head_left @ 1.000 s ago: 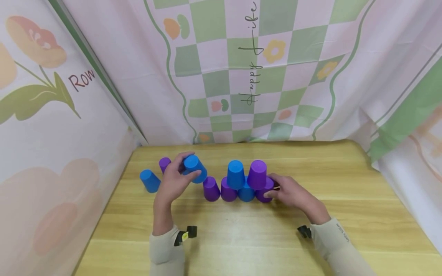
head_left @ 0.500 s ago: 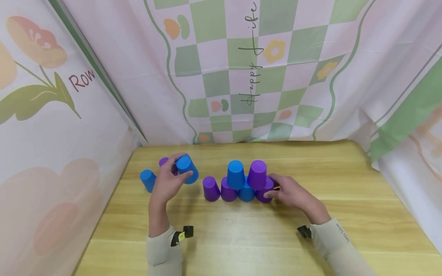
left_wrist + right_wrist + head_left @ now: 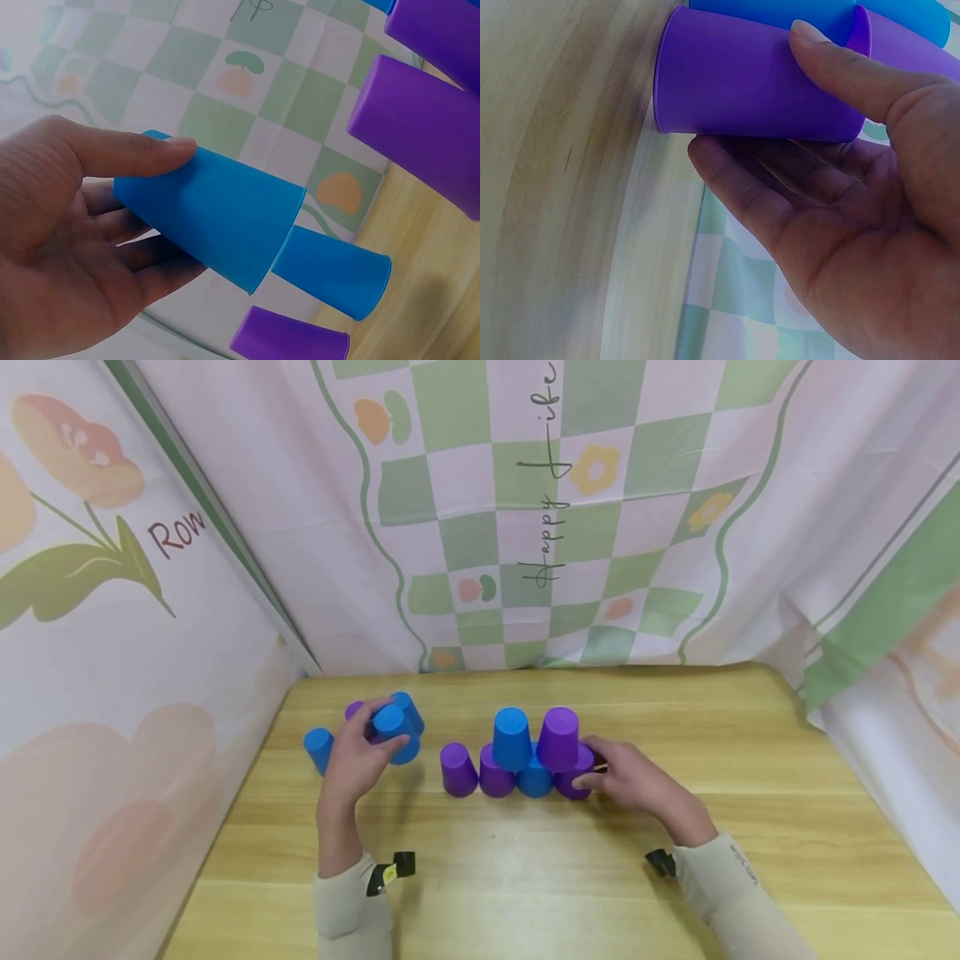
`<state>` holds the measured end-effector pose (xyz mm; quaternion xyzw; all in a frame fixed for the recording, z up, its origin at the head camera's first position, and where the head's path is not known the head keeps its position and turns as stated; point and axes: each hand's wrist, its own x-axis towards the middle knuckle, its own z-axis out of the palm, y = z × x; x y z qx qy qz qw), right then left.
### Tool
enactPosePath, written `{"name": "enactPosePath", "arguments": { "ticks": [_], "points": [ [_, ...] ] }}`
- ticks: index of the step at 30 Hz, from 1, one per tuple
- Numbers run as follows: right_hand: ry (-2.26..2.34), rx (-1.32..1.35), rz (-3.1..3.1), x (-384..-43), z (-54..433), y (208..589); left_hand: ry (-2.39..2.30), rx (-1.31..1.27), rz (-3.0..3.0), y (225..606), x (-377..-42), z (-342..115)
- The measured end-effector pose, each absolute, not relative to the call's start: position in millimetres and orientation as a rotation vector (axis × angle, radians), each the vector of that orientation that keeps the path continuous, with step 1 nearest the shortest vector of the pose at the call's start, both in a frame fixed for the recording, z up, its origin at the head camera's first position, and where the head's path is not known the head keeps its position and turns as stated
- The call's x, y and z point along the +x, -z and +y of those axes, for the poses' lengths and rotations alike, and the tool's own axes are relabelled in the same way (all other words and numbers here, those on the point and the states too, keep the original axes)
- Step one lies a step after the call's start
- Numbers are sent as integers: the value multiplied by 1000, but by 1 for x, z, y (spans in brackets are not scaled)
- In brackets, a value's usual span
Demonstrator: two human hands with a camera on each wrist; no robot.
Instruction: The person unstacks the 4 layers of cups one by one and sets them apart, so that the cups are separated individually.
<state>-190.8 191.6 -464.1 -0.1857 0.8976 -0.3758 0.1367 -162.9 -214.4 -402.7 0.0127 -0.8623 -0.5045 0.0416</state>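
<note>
My left hand (image 3: 358, 756) grips an upside-down blue cup (image 3: 392, 733) above the table, thumb on its near side. In the left wrist view that cup (image 3: 217, 206) is between thumb and fingers. Just behind it stands another blue cup (image 3: 408, 710). A purple cup (image 3: 354, 710) is partly hidden by the hand, and a blue cup (image 3: 318, 748) stands left of it. My right hand (image 3: 633, 772) holds the rightmost purple cup (image 3: 742, 79) of the bottom row, thumb and fingers on its sides. Above the row sit a blue cup (image 3: 512, 739) and a purple cup (image 3: 559, 741).
The bottom row also has a purple cup (image 3: 458, 770) at its left end, another purple cup (image 3: 495, 774) and a blue cup (image 3: 535, 777). All rest on a wooden table (image 3: 510, 877). A patterned curtain (image 3: 525, 635) hangs along the back edge.
My left hand has moved left with the blue cup, away from the row. The blue cup standing behind it has come into view. My right hand stays in place.
</note>
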Motion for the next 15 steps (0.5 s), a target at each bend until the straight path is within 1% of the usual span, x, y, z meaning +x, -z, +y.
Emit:
{"name": "enactPosePath", "arguments": {
  "ticks": [9,15],
  "points": [
    [1094,-541,2596,-191,192,465,1489,97,-2663,411,-166,-219],
    [1092,-545,2593,-192,192,465,1491,180,-2654,417,-165,-224]
  ]
}}
